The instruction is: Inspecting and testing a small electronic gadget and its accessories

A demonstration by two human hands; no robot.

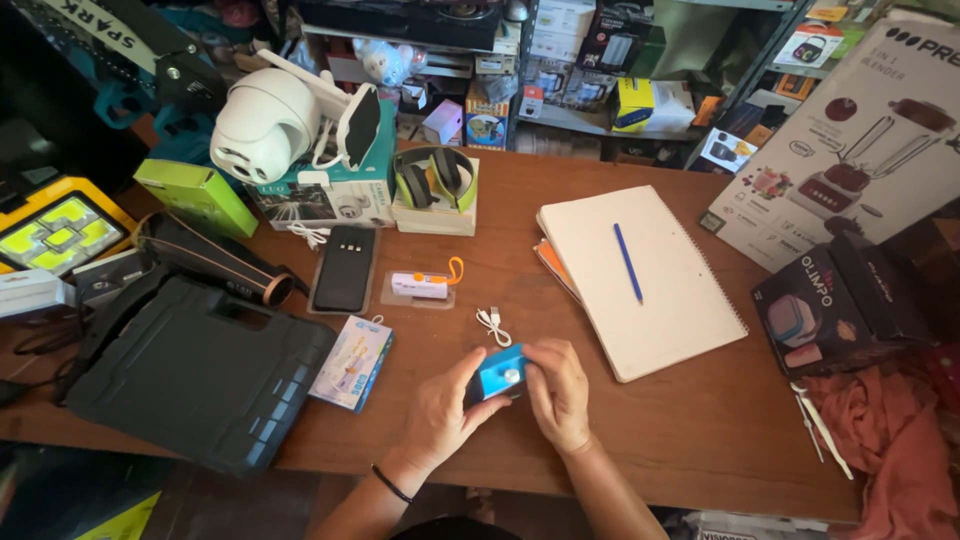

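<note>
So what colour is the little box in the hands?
Bright blue: the box sits between the left hand and right hand, clearest in the head view.

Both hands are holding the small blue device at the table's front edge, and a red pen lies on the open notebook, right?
Not quite: the pen on the open notebook is blue, not red, as the head view shows. The left hand and right hand do hold the small blue device near the table's front edge.

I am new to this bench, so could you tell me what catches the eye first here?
Near the front edge of the wooden table, the left hand and right hand hold a small blue device between them. At the back left, a white dome security camera stands on its box. To the right lies an open notebook with a blue pen on it.
</note>
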